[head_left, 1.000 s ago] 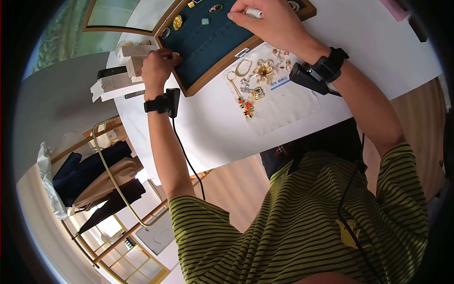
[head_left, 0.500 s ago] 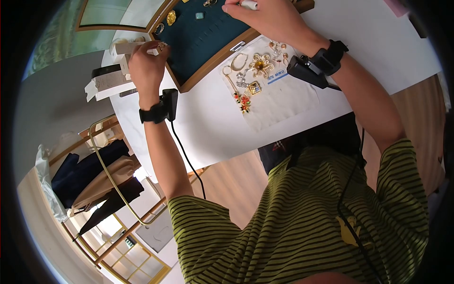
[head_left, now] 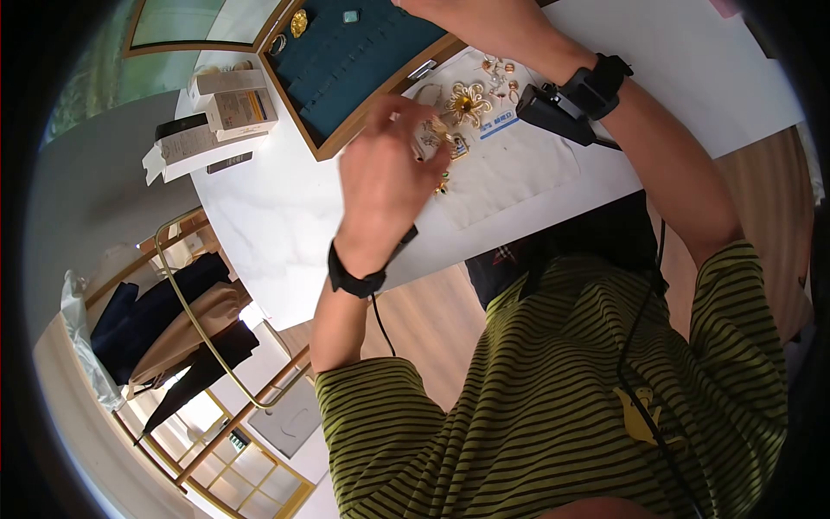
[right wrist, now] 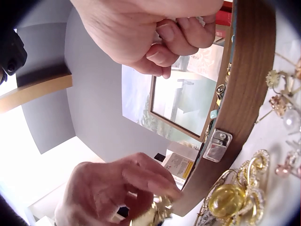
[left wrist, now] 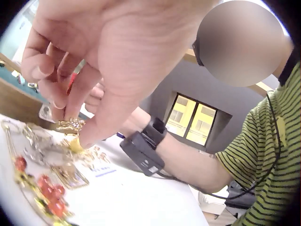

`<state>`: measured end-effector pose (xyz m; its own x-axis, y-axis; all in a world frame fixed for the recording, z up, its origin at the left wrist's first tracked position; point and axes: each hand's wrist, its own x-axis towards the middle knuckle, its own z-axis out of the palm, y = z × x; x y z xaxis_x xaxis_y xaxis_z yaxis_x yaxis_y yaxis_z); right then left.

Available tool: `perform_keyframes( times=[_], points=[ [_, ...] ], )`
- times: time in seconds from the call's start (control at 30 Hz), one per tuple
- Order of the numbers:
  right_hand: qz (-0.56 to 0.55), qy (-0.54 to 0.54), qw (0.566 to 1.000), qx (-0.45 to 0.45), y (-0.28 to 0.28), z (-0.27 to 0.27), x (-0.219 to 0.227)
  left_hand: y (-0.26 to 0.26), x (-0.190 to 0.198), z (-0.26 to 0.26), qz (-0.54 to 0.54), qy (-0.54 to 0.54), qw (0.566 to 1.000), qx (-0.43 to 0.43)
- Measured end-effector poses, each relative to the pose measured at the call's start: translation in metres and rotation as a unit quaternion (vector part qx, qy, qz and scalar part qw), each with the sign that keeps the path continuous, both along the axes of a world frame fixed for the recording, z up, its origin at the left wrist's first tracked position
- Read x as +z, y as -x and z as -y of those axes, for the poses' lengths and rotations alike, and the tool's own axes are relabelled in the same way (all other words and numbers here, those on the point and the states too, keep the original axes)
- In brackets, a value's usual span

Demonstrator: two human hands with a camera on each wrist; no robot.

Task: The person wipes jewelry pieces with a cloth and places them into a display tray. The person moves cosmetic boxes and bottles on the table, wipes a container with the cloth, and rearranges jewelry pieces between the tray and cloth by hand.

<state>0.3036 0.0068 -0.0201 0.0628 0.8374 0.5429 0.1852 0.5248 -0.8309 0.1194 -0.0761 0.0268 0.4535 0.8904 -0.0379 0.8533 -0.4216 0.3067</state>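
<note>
My left hand [head_left: 385,173] is over the left side of a white cloth [head_left: 523,177]. In the left wrist view its thumb and fingers pinch a small gold jewelry piece [left wrist: 70,126] with clear stones. Below lie a square pendant [left wrist: 69,175] and a piece with red berry-like beads [left wrist: 51,194]. At the top edge of the head view, my right hand [head_left: 488,24] is over the wooden jewelry box [head_left: 367,117], partly cut off. The right wrist view shows its fingers curled around a small white object [right wrist: 202,20], mostly hidden.
A gold flower brooch [head_left: 468,104] and several small earrings lie on the cloth. In the box's dark green lining sit a gold oval ornament [head_left: 298,23] and a turquoise ring [head_left: 350,16]. The glazed lid [head_left: 180,22] stands open at left, near small cartons [head_left: 238,108].
My left hand has left the box's left edge with the gold piece and moved right and nearer, over the cloth. The right hand stays above the box. The head view has shifted slightly.
</note>
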Motion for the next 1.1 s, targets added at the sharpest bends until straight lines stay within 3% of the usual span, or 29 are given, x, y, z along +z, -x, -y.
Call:
perform_keyframes(
  times=[0.13, 0.47, 0.97, 1.1],
  points=[
    [-0.015, 0.025, 0.999, 0.012, 0.000, 0.001, 0.001, -0.010, -0.011, 0.015, -0.018, 0.037, 0.998, -0.050],
    [-0.004, 0.018, 1.000, 0.008, 0.000, 0.000, 0.000, -0.018, -0.018, 0.022, -0.029, 0.013, 0.996, -0.087],
    [-0.006, 0.031, 0.999, 0.016, -0.002, 0.005, 0.005, -0.016, -0.007, 0.028, -0.029, -0.035, 0.997, -0.062],
    [0.031, -0.025, 0.999, -0.036, 0.006, -0.010, -0.018, 0.002, 0.009, -0.001, 0.012, -0.083, 0.996, 0.013]
  ],
)
